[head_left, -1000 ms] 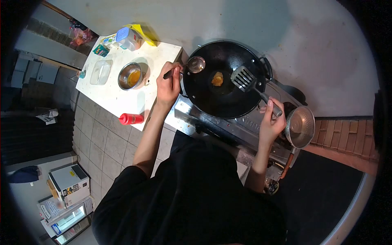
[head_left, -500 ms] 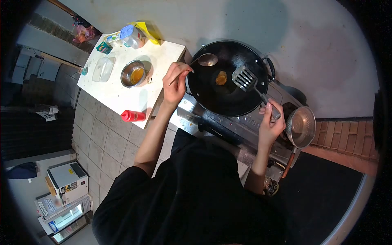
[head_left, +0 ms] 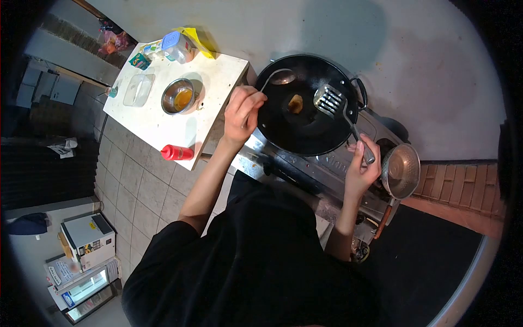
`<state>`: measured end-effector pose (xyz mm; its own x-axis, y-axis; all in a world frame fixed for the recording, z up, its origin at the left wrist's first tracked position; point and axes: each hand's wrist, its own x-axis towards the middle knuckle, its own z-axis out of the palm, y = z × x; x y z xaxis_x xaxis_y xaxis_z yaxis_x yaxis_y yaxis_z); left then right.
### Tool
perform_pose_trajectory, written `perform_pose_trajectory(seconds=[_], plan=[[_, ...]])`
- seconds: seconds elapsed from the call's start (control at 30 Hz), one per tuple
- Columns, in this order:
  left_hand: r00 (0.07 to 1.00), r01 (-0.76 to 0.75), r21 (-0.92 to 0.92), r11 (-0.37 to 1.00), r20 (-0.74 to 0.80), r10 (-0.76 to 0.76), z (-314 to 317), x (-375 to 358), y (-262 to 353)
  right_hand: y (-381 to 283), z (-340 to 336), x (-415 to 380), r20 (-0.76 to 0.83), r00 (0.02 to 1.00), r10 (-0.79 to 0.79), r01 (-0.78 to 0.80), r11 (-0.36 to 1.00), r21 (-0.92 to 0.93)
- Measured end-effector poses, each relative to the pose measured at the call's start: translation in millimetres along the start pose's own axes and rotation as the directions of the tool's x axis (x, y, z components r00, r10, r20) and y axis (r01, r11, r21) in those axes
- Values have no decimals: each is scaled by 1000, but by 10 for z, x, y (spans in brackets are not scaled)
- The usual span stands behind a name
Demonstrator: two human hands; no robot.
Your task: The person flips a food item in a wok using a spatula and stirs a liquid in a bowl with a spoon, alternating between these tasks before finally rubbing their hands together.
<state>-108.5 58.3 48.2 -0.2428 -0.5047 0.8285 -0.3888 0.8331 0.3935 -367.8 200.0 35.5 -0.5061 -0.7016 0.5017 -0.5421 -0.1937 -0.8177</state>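
Note:
A small browned piece of food (head_left: 295, 104) lies in the black wok (head_left: 305, 136). My left hand (head_left: 242, 113) is closed on the handle of a metal spoon (head_left: 282, 77), whose bowl is over the upper left part of the wok. Closed round a grey handle, my right hand (head_left: 364, 163) holds a slotted metal spatula (head_left: 329, 101). The spatula's head is over the right side of the wok, to the right of the food and apart from it.
A steel bowl (head_left: 178, 96) with yellow-orange liquid, a red bottle (head_left: 177, 152), a clear container (head_left: 139, 90) and a blue-lidded tub (head_left: 177, 47) stand on the white table (head_left: 158, 128). A small pan (head_left: 401, 171) sits right of the wok on the stove (head_left: 327, 169).
My left hand has moved slightly right, and the spoon's bowl has shifted right and up. The spatula's head has tilted and moved slightly right and up.

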Motion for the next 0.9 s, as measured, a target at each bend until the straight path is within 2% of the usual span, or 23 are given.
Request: perform_pose_trajectory(seconds=[0.07, 0.13, 0.17, 0.23, 0.27, 0.3, 0.37, 0.43, 0.5, 0.57, 0.63, 0.67, 0.7, 0.8, 0.9], plan=[[999, 53, 7, 999, -14, -53, 21, -47, -35, 1, -16, -1, 8, 1000, -4, 4, 1000, -12], [956, 277, -64, 959, -76, -282, 14, -80, -64, 19, -8, -3, -43, 996, 83, -80, 994, 74], [955, 281, -59, 958, -80, -285, -8, -74, -75, 25, -8, 1, -36, 996, 83, -80, 994, 77], [910, 407, 35, 913, -103, -401, -58, -50, -110, 48, -14, 23, -79, 977, 199, -181, 965, 188], [879, 467, 26, 884, -123, -460, -66, -77, -154, 42, -18, 47, -80, 969, 234, -213, 954, 210], [878, 470, 32, 882, -124, -463, -87, -92, -187, 68, -10, 59, -74, 969, 236, -216, 953, 213], [774, 609, -71, 790, -163, -611, -143, -121, -261, 160, -4, 73, -142, 938, 316, -261, 914, 311], [708, 668, -120, 734, -202, -677, -207, -125, -318, 234, -27, 95, -103, 942, 318, -274, 912, 307], [650, 694, -214, 687, -224, -726, -302, -108, -407, 233, 1, 142, -132, 939, 317, -272, 922, 275], [642, 701, -190, 688, -252, -724, -438, -130, -499, 260, 25, 178, -125, 942, 312, -272, 926, 263], [588, 747, -198, 635, -249, -769, -625, -132, -568, 286, 55, 228, -110, 945, 308, -274, 929, 250], [526, 724, -380, 576, -237, -817, -711, -215, -718, 296, 68, 256, -104, 950, 294, -266, 938, 224], [462, 740, -410, 533, -266, -846, -809, -307, -831, 298, 82, 276, -99, 954, 281, -259, 946, 196], [418, 766, -381, 518, -317, -851, -1146, -424, -1015, 287, 142, 330, -97, 955, 281, -256, 943, 213], [418, 768, -303, 565, -431, -799, -1535, -566, -1129, 270, 205, 352, -65, 950, 304, -275, 919, 282]])
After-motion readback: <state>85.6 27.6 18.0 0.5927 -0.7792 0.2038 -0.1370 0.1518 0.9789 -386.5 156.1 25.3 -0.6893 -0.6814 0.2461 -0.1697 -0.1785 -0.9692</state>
